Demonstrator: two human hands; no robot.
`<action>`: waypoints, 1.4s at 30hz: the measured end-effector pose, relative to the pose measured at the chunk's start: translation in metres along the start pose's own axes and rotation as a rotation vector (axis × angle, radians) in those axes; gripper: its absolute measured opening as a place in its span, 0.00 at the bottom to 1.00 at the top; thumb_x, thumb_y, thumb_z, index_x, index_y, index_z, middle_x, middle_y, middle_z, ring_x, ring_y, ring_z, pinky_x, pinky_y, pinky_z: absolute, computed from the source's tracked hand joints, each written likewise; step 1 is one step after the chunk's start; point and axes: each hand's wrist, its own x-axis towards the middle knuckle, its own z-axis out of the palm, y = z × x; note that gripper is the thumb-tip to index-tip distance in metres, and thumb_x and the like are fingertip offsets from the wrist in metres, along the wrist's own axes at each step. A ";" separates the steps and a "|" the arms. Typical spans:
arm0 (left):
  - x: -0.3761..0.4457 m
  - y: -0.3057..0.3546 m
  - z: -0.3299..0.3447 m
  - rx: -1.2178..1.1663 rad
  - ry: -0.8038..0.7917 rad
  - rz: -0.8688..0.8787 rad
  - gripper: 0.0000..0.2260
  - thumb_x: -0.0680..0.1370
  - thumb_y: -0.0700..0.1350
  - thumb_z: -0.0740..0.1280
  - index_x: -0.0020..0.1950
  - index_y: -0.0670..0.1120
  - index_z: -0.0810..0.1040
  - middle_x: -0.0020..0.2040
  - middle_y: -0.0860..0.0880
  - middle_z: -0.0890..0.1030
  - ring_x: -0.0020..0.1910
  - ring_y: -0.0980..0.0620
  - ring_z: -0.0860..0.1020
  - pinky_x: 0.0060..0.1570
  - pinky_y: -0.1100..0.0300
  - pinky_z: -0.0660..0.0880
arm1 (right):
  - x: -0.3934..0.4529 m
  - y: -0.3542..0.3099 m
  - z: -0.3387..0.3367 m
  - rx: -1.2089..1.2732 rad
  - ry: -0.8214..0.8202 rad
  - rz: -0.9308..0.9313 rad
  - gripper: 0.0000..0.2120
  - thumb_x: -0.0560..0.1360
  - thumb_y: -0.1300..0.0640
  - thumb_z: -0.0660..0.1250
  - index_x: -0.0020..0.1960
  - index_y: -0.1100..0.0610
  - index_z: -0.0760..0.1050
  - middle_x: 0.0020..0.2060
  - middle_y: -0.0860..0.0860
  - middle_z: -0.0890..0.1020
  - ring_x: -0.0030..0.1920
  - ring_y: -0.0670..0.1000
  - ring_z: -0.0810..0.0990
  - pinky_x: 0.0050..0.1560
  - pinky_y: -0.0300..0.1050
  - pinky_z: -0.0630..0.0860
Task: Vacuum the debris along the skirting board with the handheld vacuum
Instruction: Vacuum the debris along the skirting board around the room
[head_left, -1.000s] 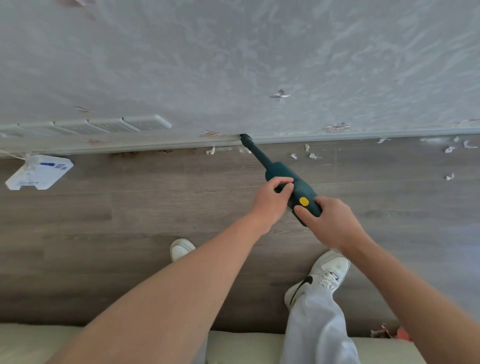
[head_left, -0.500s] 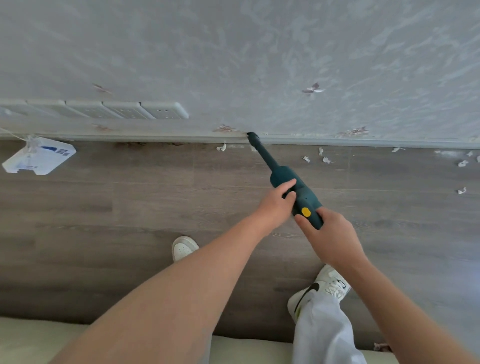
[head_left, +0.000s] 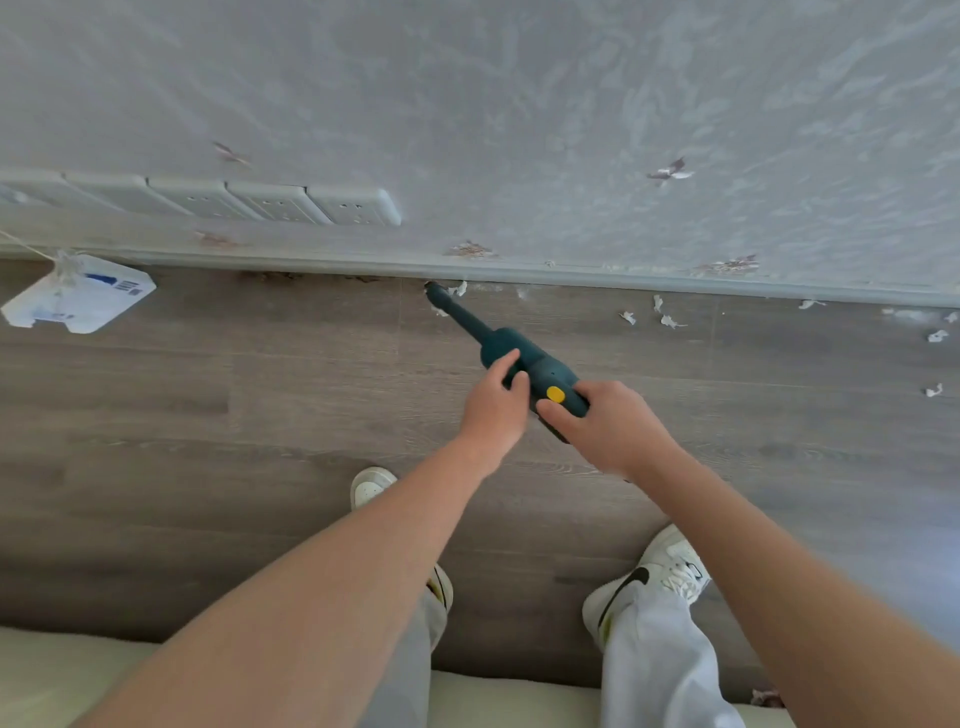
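Mid-frame: dark teal handheld vacuum (head_left: 535, 370) gripped by left hand (head_left: 493, 405) and right hand (head_left: 608, 431), fingers curled round it; nozzle beside white debris scraps (head_left: 458, 289) (grey skirting board (head_left: 519, 270) just above).

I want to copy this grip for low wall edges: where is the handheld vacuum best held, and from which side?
Grip the handheld vacuum by its thick rear body, from behind and above, as the right hand does near the yellow button. The left hand steadies the body ahead of it. The thin nozzle should stay free, since it points at the skirting board.
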 end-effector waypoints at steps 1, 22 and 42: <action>0.010 -0.003 -0.005 -0.017 0.004 -0.022 0.20 0.85 0.49 0.58 0.78 0.57 0.68 0.70 0.49 0.76 0.61 0.48 0.79 0.64 0.47 0.77 | 0.010 -0.006 0.005 -0.007 -0.008 0.001 0.22 0.77 0.39 0.64 0.41 0.59 0.76 0.30 0.51 0.77 0.28 0.50 0.73 0.30 0.44 0.70; 0.035 0.002 0.049 -0.116 -0.192 -0.066 0.21 0.86 0.49 0.56 0.79 0.58 0.66 0.74 0.47 0.74 0.68 0.45 0.75 0.68 0.44 0.75 | 0.013 0.027 -0.017 -0.082 0.056 0.091 0.20 0.78 0.42 0.64 0.40 0.58 0.74 0.29 0.51 0.76 0.28 0.49 0.73 0.29 0.43 0.68; 0.026 0.009 0.076 -0.024 -0.246 -0.075 0.21 0.86 0.47 0.55 0.80 0.58 0.64 0.72 0.43 0.75 0.65 0.42 0.78 0.64 0.44 0.78 | 0.006 0.057 -0.017 -0.125 0.071 0.139 0.21 0.78 0.39 0.62 0.41 0.56 0.73 0.30 0.51 0.77 0.29 0.50 0.74 0.31 0.47 0.75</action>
